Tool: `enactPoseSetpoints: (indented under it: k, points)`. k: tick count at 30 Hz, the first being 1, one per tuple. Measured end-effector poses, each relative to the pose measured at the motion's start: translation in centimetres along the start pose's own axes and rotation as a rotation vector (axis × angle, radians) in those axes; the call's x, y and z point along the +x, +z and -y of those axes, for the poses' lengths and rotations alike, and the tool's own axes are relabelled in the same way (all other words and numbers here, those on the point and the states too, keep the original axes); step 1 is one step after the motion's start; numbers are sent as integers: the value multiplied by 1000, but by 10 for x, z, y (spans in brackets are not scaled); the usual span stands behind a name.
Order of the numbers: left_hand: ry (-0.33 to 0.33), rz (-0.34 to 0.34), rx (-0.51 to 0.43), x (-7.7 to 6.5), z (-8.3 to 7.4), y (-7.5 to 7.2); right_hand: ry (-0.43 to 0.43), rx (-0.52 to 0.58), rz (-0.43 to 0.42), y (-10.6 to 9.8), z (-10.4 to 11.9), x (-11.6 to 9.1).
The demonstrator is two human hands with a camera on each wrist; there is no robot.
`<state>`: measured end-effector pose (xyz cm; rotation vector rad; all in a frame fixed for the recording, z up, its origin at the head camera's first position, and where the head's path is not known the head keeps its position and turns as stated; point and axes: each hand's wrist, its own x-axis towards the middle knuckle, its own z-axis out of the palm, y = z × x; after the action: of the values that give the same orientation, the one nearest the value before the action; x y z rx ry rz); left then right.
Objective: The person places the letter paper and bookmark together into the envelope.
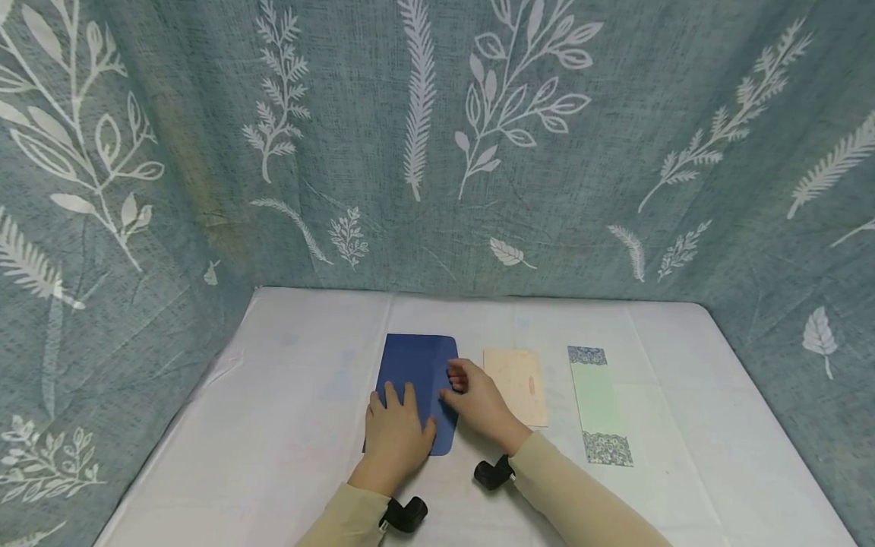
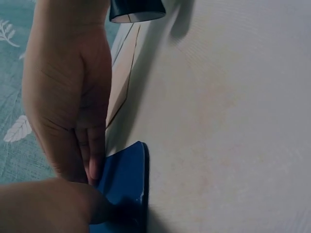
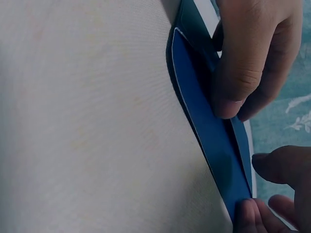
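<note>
A dark blue booklet [image 1: 413, 357] with rounded right corners lies on the white table. My left hand [image 1: 396, 437] rests on its lower part, fingers spread. At the booklet's right edge my right hand [image 1: 481, 399] has bent fingers, with the thumb [image 1: 449, 398] apart from them. In the right wrist view the layers of the booklet [image 3: 194, 102] part in a narrow gap. There the left hand [image 3: 250, 58] reaches onto the cover from above, while the right fingertips [image 3: 247, 208] touch the edge. The booklet's near corner [image 2: 131, 167] shows in the left wrist view.
Right of the booklet lies a beige card [image 1: 513, 372] with a small oval mark. Farther right is a pale green strip [image 1: 598, 399] with patterned blue-grey ends. A teal curtain [image 1: 369, 137] with white leaf prints surrounds the white table [image 1: 287, 425] at the back and sides.
</note>
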<state>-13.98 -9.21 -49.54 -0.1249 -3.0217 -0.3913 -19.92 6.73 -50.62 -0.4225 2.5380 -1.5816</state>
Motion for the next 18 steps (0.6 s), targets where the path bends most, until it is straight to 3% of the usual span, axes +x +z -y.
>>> enactPoseSetpoints:
  k: [9,18]
  points:
    - [-16,14,-35,0,0,-2,-23,-91,53,0,-1,0]
    - [-42,37,-171,1,5,-6,-62,-179,83,5,-1,0]
